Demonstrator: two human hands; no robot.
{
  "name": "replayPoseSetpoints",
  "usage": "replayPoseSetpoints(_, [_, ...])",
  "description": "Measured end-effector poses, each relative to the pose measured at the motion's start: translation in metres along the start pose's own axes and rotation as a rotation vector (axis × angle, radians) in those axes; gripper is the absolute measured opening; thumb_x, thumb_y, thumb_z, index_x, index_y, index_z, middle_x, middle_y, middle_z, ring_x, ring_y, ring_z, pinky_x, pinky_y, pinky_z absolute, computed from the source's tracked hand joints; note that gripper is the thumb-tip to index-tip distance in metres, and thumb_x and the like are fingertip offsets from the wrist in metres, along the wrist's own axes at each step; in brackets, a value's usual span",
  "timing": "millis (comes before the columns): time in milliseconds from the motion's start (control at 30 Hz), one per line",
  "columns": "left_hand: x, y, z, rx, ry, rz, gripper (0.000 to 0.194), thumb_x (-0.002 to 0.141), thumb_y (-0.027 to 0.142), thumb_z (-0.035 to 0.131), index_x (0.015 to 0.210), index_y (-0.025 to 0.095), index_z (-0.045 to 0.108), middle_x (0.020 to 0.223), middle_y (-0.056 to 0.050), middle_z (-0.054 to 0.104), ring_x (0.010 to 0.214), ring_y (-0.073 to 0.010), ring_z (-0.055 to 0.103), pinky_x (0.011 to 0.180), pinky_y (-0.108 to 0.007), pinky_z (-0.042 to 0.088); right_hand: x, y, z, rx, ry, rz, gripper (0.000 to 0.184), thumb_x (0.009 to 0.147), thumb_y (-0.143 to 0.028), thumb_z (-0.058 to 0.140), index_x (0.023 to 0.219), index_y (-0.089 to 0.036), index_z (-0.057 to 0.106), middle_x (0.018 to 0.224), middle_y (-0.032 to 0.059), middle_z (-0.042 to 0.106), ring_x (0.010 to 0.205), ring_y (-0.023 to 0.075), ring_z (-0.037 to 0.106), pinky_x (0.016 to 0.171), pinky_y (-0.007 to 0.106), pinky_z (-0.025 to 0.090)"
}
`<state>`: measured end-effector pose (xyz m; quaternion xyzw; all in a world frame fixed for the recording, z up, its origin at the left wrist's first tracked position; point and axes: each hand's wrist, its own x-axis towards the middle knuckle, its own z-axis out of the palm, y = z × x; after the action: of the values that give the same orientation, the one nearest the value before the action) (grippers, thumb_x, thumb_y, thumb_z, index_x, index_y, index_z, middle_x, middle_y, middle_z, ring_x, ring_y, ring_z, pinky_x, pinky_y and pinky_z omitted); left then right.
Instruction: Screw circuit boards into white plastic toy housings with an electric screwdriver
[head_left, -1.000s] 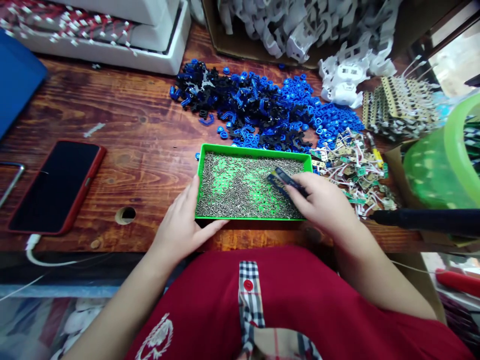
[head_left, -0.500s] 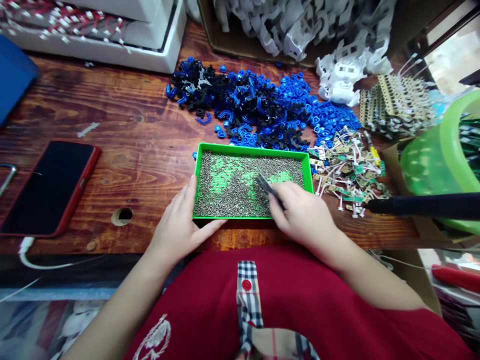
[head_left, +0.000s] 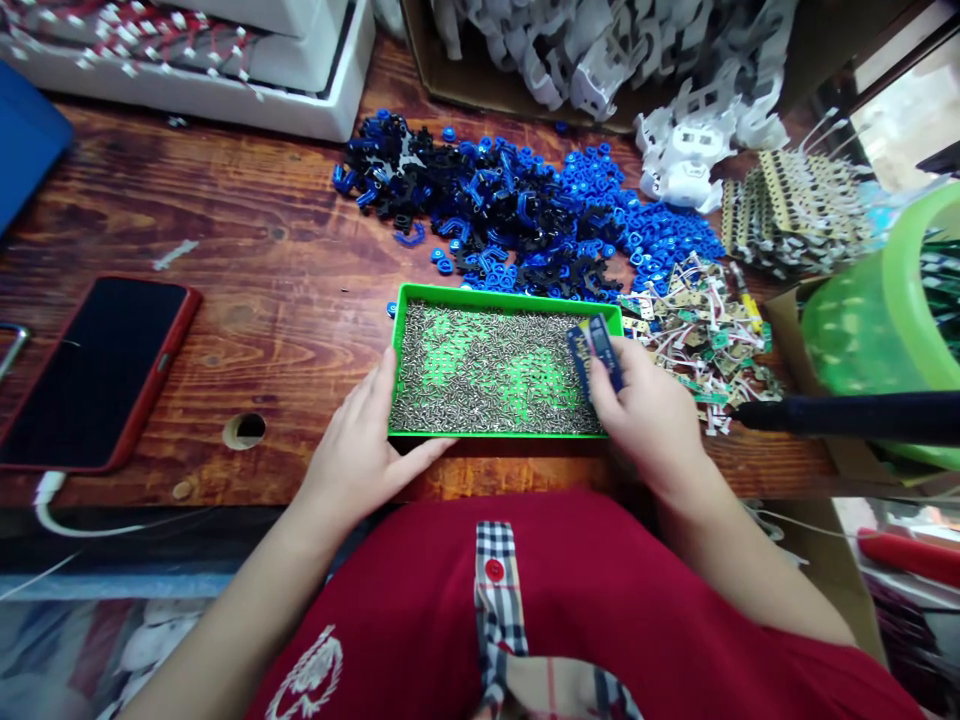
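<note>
A shallow green tray (head_left: 510, 294) lies near the table's front edge, with small metal screws (head_left: 472, 400) spread over its bottom. Green patches of the tray's floor show between them. My left hand (head_left: 352, 435) holds the tray at its front left corner, fingers along the left wall and thumb along the front edge. At the tray's right end, my right hand (head_left: 654, 410) pinches a dark blue printed card (head_left: 589, 355) over the screws. The hand partly covers the card and the right wall.
Behind the tray lies a heap of blue and black plastic parts (head_left: 510, 210). Small wired circuit boards (head_left: 705, 340) lie to the right, near a green bucket (head_left: 855, 320) and a black rod (head_left: 847, 412). A phone (head_left: 97, 370) lies left. White plastic shells (head_left: 686, 160) sit behind.
My right hand has moved right with the card, from the tray's middle to its right end. The card now shows its printed face. My left hand stays at the tray's corner.
</note>
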<state>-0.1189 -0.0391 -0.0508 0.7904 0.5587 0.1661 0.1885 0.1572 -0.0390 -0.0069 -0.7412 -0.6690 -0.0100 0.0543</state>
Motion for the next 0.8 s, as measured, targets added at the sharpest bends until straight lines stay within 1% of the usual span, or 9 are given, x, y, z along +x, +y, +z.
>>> replayPoseSetpoints(67, [0.000, 0.000, -0.001, 0.001, -0.001, -0.001, 0.100, 0.073, 0.056, 0.060, 0.145, 0.008, 0.010, 0.144, -0.025, 0.033, 0.132, -0.0332, 0.036, 0.105, -0.047, 0.035, 0.002, 0.007, 0.001, -0.062, 0.062, 0.041, 0.031, 0.088, -0.034, 0.039, 0.111, -0.019, 0.055, 0.076, 0.0059, 0.067, 0.061, 0.0190, 0.061, 0.050, 0.027, 0.028])
replayPoseSetpoints(133, [0.000, 0.001, -0.001, 0.003, -0.004, -0.005, 0.100, 0.073, 0.056, 0.060, 0.145, 0.008, 0.010, 0.144, -0.025, 0.033, 0.132, -0.0332, 0.036, 0.105, -0.047, 0.035, 0.002, 0.009, 0.005, -0.125, 0.095, 0.022, 0.032, 0.088, -0.032, 0.037, 0.110, -0.018, 0.056, 0.076, 0.0076, 0.067, 0.062, 0.0194, 0.060, 0.050, 0.028, 0.028])
replayPoseSetpoints(200, [0.000, 0.001, -0.001, 0.000, -0.007, -0.009, 0.100, 0.074, 0.056, 0.060, 0.145, 0.008, 0.009, 0.144, -0.025, 0.033, 0.132, -0.0331, 0.036, 0.105, -0.047, 0.036, 0.000, 0.006, 0.008, -0.145, 0.103, -0.043, 0.032, 0.089, -0.030, 0.036, 0.110, -0.017, 0.057, 0.075, 0.0078, 0.066, 0.063, 0.0189, 0.060, 0.050, 0.028, 0.030])
replayPoseSetpoints(300, [0.000, 0.001, 0.000, -0.010, -0.002, -0.004, 0.100, 0.073, 0.056, 0.060, 0.146, 0.011, 0.008, 0.145, -0.023, 0.034, 0.132, -0.0332, 0.037, 0.104, -0.048, 0.036, -0.005, -0.005, 0.011, -0.099, 0.105, -0.180, 0.032, 0.090, -0.029, 0.037, 0.112, -0.017, 0.056, 0.076, 0.0060, 0.067, 0.066, 0.0172, 0.062, 0.053, 0.027, 0.034])
replayPoseSetpoints(400, [0.000, 0.000, 0.001, -0.011, 0.005, -0.002, 0.100, 0.073, 0.056, 0.060, 0.146, 0.014, 0.007, 0.146, -0.021, 0.033, 0.132, -0.0341, 0.036, 0.103, -0.050, 0.037, -0.009, -0.020, 0.007, -0.025, 0.067, -0.315, 0.033, 0.091, -0.029, 0.036, 0.114, -0.017, 0.056, 0.082, 0.0051, 0.068, 0.069, 0.0167, 0.063, 0.057, 0.028, 0.038])
replayPoseSetpoints(500, [0.000, 0.000, 0.001, -0.012, 0.005, -0.005, 0.101, 0.073, 0.056, 0.060, 0.146, 0.015, 0.005, 0.146, -0.021, 0.032, 0.131, -0.0347, 0.037, 0.102, -0.051, 0.037, -0.008, -0.035, 0.003, 0.068, -0.019, -0.429, 0.035, 0.093, -0.029, 0.032, 0.117, -0.018, 0.054, 0.095, 0.0051, 0.068, 0.075, 0.0170, 0.063, 0.064, 0.029, 0.042])
replayPoseSetpoints(600, [-0.001, 0.000, 0.001, -0.020, 0.002, -0.005, 0.101, 0.073, 0.056, 0.061, 0.146, 0.016, 0.004, 0.146, -0.020, 0.032, 0.131, -0.0342, 0.037, 0.103, -0.050, 0.037, -0.005, -0.045, 0.002, 0.118, -0.121, -0.527, 0.034, 0.093, -0.032, 0.033, 0.119, -0.022, 0.053, 0.099, 0.0012, 0.068, 0.078, 0.0158, 0.064, 0.068, 0.028, 0.044])
replayPoseSetpoints(700, [-0.001, 0.001, 0.000, -0.029, 0.004, -0.009, 0.102, 0.072, 0.057, 0.061, 0.146, 0.017, 0.004, 0.146, -0.019, 0.033, 0.131, -0.0341, 0.037, 0.103, -0.049, 0.037, 0.000, -0.040, 0.003, 0.111, -0.163, -0.487, 0.033, 0.093, -0.033, 0.034, 0.117, -0.021, 0.052, 0.094, 0.0017, 0.069, 0.077, 0.0174, 0.064, 0.062, 0.029, 0.044])
replayPoseSetpoints(800, [0.000, 0.002, -0.001, -0.031, -0.003, -0.020, 0.101, 0.072, 0.057, 0.061, 0.146, 0.018, 0.004, 0.147, -0.019, 0.032, 0.131, -0.0344, 0.037, 0.103, -0.050, 0.037, 0.009, -0.023, 0.003, 0.112, -0.155, -0.338, 0.033, 0.092, -0.035, 0.035, 0.115, -0.020, 0.052, 0.087, 0.0035, 0.068, 0.074, 0.0196, 0.064, 0.057, 0.029, 0.042])
